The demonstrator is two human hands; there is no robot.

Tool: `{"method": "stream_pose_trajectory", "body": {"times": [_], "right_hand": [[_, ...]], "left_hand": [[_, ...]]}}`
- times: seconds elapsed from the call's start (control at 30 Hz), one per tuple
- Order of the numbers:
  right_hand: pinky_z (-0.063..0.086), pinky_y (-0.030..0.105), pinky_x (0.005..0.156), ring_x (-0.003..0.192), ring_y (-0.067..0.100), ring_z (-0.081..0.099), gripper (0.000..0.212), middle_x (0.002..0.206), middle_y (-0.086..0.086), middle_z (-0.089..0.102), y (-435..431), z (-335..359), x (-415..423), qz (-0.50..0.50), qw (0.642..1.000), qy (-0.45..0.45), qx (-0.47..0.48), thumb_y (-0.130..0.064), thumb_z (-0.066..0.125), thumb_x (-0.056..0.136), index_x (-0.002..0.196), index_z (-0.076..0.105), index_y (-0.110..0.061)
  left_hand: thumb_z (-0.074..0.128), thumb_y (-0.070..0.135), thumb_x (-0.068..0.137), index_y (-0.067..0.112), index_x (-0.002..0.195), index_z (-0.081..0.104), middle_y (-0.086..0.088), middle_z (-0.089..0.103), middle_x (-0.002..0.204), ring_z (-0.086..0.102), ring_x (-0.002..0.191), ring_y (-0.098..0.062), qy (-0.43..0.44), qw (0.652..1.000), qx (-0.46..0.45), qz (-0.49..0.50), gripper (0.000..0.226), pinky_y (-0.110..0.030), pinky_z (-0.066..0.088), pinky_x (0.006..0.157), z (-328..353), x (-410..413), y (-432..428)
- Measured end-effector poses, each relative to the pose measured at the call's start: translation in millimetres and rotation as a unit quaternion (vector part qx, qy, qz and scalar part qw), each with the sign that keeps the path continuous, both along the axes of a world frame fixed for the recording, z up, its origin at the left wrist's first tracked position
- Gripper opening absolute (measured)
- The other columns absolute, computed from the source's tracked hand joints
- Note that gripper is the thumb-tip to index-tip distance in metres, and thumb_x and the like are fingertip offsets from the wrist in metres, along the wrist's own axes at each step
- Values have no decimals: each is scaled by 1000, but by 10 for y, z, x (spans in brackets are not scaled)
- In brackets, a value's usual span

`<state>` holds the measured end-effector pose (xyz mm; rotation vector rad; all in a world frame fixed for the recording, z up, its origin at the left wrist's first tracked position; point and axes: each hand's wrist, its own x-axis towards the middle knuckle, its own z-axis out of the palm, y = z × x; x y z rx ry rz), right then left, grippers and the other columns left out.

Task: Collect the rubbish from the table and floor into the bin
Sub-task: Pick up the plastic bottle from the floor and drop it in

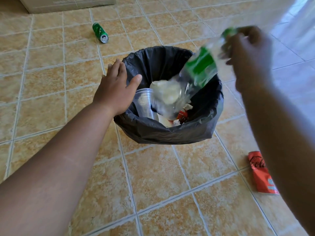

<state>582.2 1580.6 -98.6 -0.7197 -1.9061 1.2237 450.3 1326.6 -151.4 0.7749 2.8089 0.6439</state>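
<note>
Both arms are bare, uncovered from the near edge of the view right out to the fingers. The left forearm (59, 167) is broad and has a faint, thin pale line running across it partway along, and the left hand (115, 89) is bare too. The right forearm (281, 142) and right hand (250, 60) are blurred, so finer marks cannot be told.

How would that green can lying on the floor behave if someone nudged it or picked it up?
The green can lies on its side on smooth floor tiles, so a nudge would probably send it rolling. Its top looks opened, so it is likely empty and light. Thin walls may dent under a hard squeeze.
</note>
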Motion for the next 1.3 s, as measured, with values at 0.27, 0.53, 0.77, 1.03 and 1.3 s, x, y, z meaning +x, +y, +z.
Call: {"method": "stream_pose_trajectory", "body": {"times": [0.27, 0.53, 0.77, 1.03, 1.3], "right_hand": [[34, 39, 104, 122, 34, 47, 49, 127, 17, 60, -97, -321, -49, 45, 916, -286, 277, -45, 46, 97, 131, 61, -14], [27, 35, 112, 143, 29, 32, 61, 156, 14, 33, -39, -455, 19, 119, 927, -288, 208, -41, 34, 104, 155, 21, -10], [25, 29, 114, 142, 22, 34, 50, 154, 8, 40, 185, -477, 245, 86, 933, -272, 217, -37, 42, 102, 147, 43, -17], [21, 24, 114, 145, 18, 29, 54, 157, 7, 33, 443, -461, 707, 51, 933, -301, 192, -42, 43, 101, 149, 41, -15], [13, 22, 116, 147, 15, 22, 63, 159, 6, 28, 526, -560, 1102, 37, 960, -253, 111, -49, 33, 101, 153, 30, -13]], "left_hand": [[23, 63, 97, 18, 155, 1, 8, -11, 163, -11, 148, -10, -4, 1000, 6, 1, 77, -39, 2, 119, 11, 20, 4], [26, 63, 96, 18, 155, 2, 10, -10, 163, -6, 148, -9, -6, 1000, 17, -7, 78, -36, 8, 117, 19, 49, 25], [26, 64, 95, 19, 155, 4, 12, -8, 162, -3, 148, -8, -10, 999, 32, -34, 78, -36, 10, 117, -2, 111, 308], [30, 62, 96, 19, 155, 4, 11, -7, 163, -3, 148, -9, -21, 995, 36, -87, 77, -34, 8, 117, 22, 247, 782], [30, 63, 96, 21, 155, 3, 12, -9, 162, -1, 149, -12, -10, 994, 3, -112, 78, -40, 13, 119, -1, 231, 867]]}}
